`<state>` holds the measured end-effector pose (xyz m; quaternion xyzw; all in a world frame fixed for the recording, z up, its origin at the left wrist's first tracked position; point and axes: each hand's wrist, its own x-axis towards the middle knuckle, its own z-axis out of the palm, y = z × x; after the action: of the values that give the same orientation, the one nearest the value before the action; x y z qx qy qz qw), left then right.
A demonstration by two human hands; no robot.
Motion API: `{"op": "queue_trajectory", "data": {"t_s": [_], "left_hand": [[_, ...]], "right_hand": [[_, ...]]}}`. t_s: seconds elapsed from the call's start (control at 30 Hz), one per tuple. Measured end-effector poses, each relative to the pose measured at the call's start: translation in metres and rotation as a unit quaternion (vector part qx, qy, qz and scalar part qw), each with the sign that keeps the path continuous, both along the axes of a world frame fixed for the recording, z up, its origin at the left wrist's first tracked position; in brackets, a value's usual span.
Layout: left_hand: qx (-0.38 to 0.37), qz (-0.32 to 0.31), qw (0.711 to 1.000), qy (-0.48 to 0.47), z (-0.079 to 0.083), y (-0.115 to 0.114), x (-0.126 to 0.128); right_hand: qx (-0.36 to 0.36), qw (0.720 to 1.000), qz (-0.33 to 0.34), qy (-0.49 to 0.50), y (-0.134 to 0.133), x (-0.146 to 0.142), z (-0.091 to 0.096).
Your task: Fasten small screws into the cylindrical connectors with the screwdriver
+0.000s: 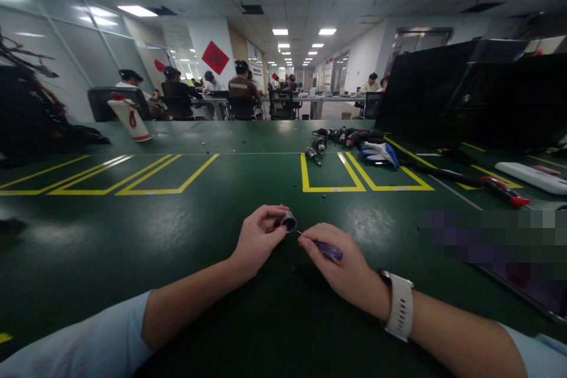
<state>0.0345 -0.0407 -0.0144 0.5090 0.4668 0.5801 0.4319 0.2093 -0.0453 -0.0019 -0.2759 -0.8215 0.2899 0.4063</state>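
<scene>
My left hand (pixel 259 239) is closed round a small grey cylindrical part (pixel 288 221), held just above the green table (pixel 177 236). My right hand (pixel 341 263) grips a small screwdriver with a purple handle (pixel 328 250). Its thin metal tip points left and reaches the underside of the grey part. A white watch (pixel 400 306) sits on my right wrist. A tiny dark screw (pixel 292 269) lies on the table between my wrists.
Yellow tape boxes mark the table. Farther back lie a cluster of dark tools (pixel 341 137), a blue-white glove (pixel 378 153), a red-handled screwdriver (pixel 505 192) and a white flat device (pixel 531 176). A white bag (pixel 130 118) stands at left. Dark monitors (pixel 465 91) at right. Several people sit far behind.
</scene>
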Motion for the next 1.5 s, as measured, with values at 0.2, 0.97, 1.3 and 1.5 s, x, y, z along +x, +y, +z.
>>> {"op": "queue_trajectory", "data": {"t_s": [0.2, 0.97, 1.3, 1.5], "left_hand": [[-0.014, 0.018, 1.0, -0.01, 0.003, 0.001, 0.001], [-0.008, 0.034, 0.999, -0.023, 0.001, 0.004, 0.003], [-0.008, 0.033, 0.999, -0.011, 0.0, 0.003, 0.003], [-0.023, 0.036, 0.999, -0.01, 0.002, 0.002, 0.003]], "right_hand": [[0.02, 0.999, 0.013, -0.025, -0.001, -0.001, -0.001], [0.086, 0.993, 0.009, -0.084, -0.01, -0.002, 0.006], [0.077, 0.993, -0.001, -0.087, -0.009, -0.002, 0.005], [0.072, 0.993, 0.007, -0.088, -0.006, -0.003, 0.004]]}}
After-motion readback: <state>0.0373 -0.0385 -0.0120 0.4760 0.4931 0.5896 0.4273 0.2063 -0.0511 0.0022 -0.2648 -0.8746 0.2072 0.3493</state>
